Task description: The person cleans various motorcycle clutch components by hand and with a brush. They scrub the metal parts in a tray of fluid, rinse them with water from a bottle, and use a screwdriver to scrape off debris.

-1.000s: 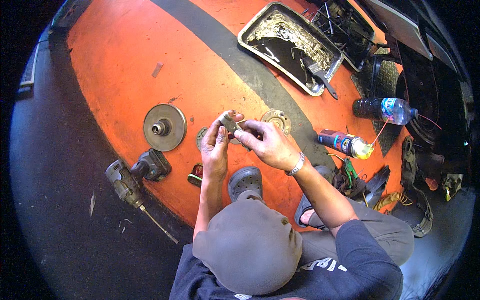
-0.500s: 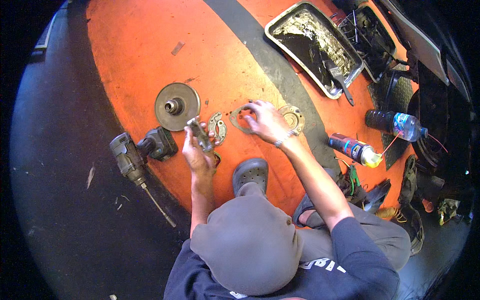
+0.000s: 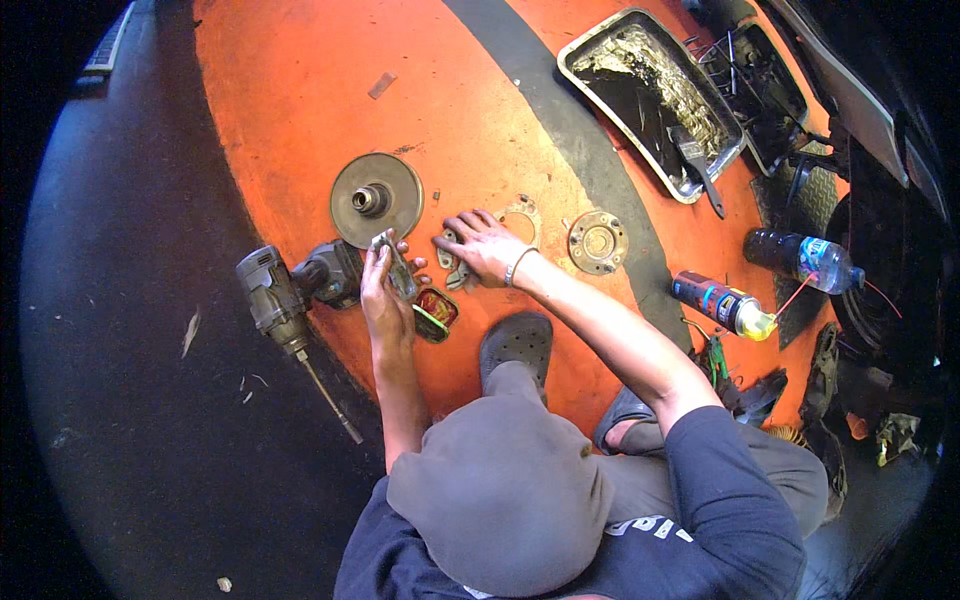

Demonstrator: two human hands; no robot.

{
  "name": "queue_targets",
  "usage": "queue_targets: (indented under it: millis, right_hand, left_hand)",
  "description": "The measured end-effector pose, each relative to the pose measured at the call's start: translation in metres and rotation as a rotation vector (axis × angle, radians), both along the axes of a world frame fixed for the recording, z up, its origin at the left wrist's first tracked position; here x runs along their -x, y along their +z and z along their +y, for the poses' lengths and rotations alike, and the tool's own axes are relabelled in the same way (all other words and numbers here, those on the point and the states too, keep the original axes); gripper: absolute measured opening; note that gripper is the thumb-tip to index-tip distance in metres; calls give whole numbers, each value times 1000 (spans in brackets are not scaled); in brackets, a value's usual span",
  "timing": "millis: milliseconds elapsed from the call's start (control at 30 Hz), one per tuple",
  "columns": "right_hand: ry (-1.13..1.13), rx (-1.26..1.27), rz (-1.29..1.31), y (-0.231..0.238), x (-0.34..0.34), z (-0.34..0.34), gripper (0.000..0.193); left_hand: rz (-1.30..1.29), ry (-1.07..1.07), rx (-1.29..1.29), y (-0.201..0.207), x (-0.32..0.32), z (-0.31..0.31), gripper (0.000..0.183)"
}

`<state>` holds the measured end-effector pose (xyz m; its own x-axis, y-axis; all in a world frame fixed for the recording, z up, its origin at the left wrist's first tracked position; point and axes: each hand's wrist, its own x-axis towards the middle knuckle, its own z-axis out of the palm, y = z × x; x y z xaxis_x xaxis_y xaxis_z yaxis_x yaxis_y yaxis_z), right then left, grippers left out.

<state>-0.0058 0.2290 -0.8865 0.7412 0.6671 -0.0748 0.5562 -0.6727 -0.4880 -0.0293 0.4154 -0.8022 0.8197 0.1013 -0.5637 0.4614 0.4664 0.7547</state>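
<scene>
My left hand [image 3: 380, 290] holds a small grey metal part [image 3: 393, 262] upright, just below a round brass-coloured disc [image 3: 375, 199] lying on the orange floor [image 3: 300, 120]. My right hand [image 3: 478, 245] reaches down flat onto another small metal piece [image 3: 453, 266] on the floor, fingers spread over it. A thin ring-shaped gasket [image 3: 521, 213] lies just beyond that hand. A small open red tin [image 3: 436, 312] sits between my two wrists.
A power tool [image 3: 290, 290] lies left of my left hand. A round metal flange [image 3: 597, 241], a spray can [image 3: 722, 303], a water bottle [image 3: 805, 259] and a dirty metal tray [image 3: 655, 95] with a brush lie to the right. My grey clog [image 3: 517, 342] rests below.
My hands were together working one part; they have separated. The right hand moved out to the floor pieces and now presses on one. The left keeps the part.
</scene>
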Motion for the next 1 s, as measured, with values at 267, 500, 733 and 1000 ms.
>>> queue_targets:
  millis: [267, 500, 733, 1000]
  right_hand:
    - [64, 57, -69, 2, 2, -8, 50]
    - [-94, 25, 138, 11, 4, -9, 68]
    - [-132, 65, -32, -1, 17, -12, 77]
    - [-4, 21, -486, -21, 32, -29, 46]
  left_hand:
    - [-12, -63, 97, -2, -9, -12, 40]
    - [-18, -8, 108, -13, -9, -12, 33]
    - [-16, -23, 145, -23, -12, -13, 29]
    - [-7, -16, 130, -30, -22, -19, 30]
